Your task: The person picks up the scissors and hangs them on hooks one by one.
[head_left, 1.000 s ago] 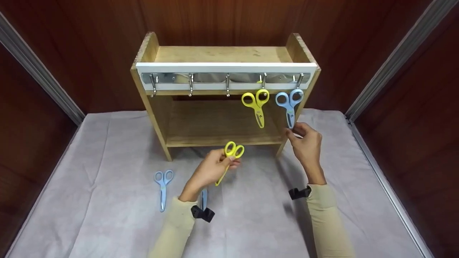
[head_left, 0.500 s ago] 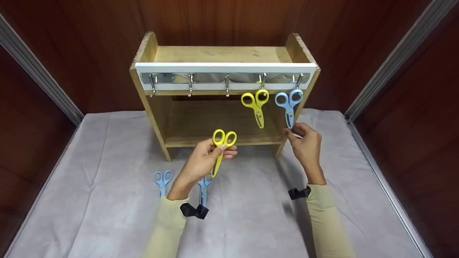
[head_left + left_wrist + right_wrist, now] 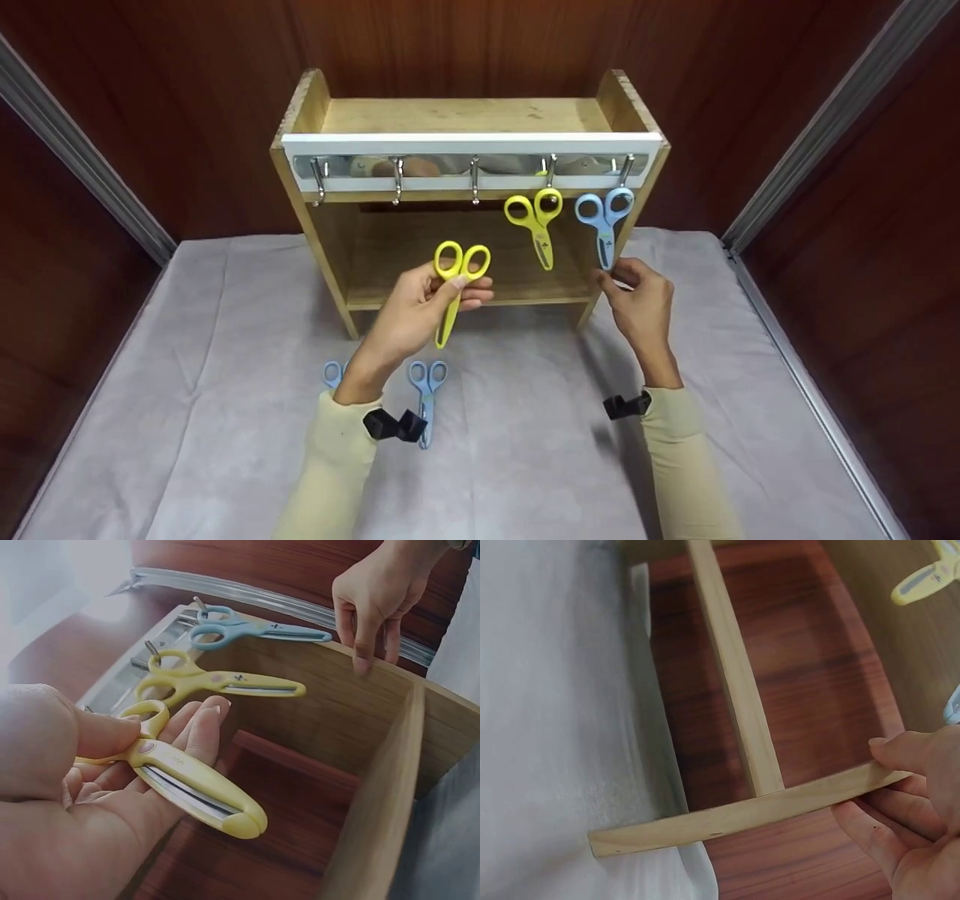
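My left hand holds yellow scissors by the handle rings, thumb on top, blades pointing down, in front of the shelf. In the left wrist view the blades of the scissors lie beyond the fingers. My right hand grips the front edge of the wooden shelf's right side panel between thumb and fingers. Two more pairs hang on the hooks at the right: yellow scissors and, at the far right, blue scissors, their tips just above my right hand.
The small wooden shelf carries a white rail with several metal hooks; three at the left and middle hold nothing. Blue scissors lie on the grey cloth; another blue pair is mostly hidden under my left wrist.
My left hand has lifted the yellow scissors up and leftward toward the rail, the scissors turning more upright with their rings on top. My right hand has stayed at the panel.
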The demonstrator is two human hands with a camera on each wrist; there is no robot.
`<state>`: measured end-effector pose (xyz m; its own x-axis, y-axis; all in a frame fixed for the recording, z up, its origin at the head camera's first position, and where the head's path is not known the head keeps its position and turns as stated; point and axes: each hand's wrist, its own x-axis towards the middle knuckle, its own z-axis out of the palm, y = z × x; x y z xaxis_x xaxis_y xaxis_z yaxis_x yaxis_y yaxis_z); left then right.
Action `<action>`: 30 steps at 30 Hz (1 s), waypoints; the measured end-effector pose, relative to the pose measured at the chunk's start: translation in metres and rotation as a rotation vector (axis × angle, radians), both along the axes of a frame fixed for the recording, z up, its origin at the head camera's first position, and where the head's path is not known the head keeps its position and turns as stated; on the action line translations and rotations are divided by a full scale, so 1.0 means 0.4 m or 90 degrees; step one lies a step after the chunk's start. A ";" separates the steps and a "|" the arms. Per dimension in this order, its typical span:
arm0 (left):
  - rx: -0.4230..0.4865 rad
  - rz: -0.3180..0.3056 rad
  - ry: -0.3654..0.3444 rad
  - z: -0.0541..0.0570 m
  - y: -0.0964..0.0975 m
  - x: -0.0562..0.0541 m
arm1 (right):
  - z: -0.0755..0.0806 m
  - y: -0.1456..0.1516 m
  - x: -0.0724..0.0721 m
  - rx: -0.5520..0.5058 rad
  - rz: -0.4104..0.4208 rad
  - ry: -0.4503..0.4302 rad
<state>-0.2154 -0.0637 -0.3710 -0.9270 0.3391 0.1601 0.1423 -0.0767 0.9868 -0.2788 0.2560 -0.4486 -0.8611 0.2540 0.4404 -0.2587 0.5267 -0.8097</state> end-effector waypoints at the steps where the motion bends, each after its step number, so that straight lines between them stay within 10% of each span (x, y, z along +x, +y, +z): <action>1: 0.003 -0.001 0.003 0.007 0.002 -0.001 | 0.001 0.001 0.001 0.002 -0.002 0.000; 15: 0.045 0.013 0.085 0.074 0.027 -0.025 | 0.000 0.001 0.002 -0.004 0.002 0.001; 30: 0.085 0.056 0.089 0.074 0.030 -0.060 | -0.002 0.002 0.001 0.010 -0.001 0.006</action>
